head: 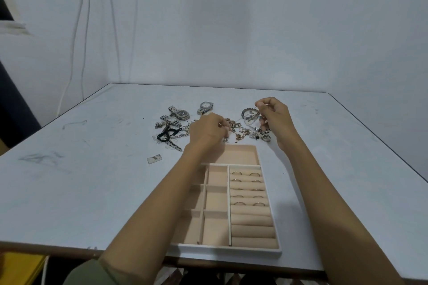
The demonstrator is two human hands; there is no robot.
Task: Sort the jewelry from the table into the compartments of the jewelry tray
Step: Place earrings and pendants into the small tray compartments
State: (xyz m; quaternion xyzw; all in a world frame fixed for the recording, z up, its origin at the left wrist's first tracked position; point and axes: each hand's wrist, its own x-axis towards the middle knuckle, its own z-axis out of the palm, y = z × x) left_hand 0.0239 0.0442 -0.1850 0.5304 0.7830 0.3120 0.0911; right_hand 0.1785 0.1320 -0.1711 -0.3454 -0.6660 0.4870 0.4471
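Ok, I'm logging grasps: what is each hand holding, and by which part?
The right hand pinches a dangling silver piece by its upper end. The left hand curls its fingers into the jewelry pile; what it grips cannot be told.

White cables [80,7] are hung down wall [231,18] at L. Yellow obj. [18,268] is seen under scuffed desk [69,180], btm L.

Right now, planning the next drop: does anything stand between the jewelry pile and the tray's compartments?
Nothing lies between the jewelry pile and the far compartment of the jewelry tray. Only the left forearm crosses over the left compartments.
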